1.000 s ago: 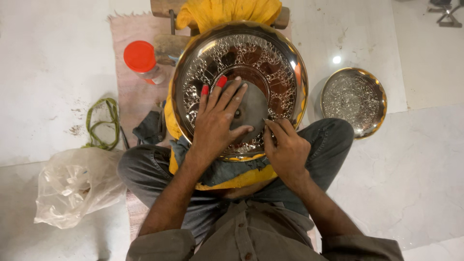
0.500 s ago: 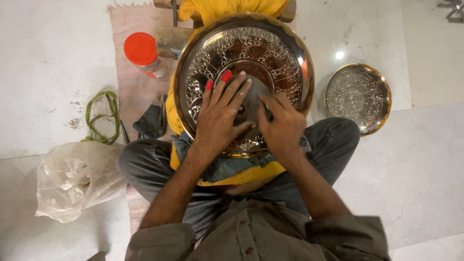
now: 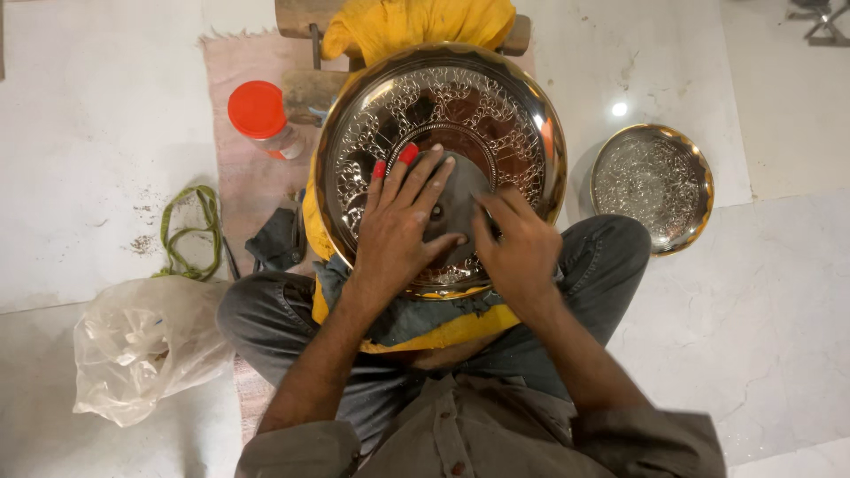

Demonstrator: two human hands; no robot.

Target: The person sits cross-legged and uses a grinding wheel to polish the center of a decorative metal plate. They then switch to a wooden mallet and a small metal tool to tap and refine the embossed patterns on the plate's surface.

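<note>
Head view, one moment, catalogued from the centre outward: a large round engraved metal tray (image 3: 443, 115), silver-toned with a gold-coloured rim and dense floral relief, is being propped in the upper centre of the frame, tilted against a yellow cloth (image 3: 416, 25) and resting on the lap of a seated person. The left hand (image 3: 403, 226) is being laid flat on the tray's lower middle, fingers spread wide, two of the fingertips (image 3: 408, 154) being shown with red covering; nothing is being gripped by it. The right hand (image 3: 518, 248) is being held just beside it to the right, fingers curled and drawn narrow against the tray's centre; whether a small tool is being pinched there cannot be told. A plain round disc area (image 3: 456, 199) at the tray's middle is being partly covered by both hands. A smaller engraved metal bowl (image 3: 652, 184) is being kept on the white floor at right of centre, well apart from the tray. A container with a red lid (image 3: 258, 111) is being stood at upper left, on a pale pink mat (image 3: 239, 181). A green cord (image 3: 188, 235) is being left looped on the floor at left, and a crumpled clear plastic bag (image 3: 142, 345) is being kept at lower left, near the person's knee. A dark rag (image 3: 279, 241) is being kept just beside the tray's left edge.
</note>
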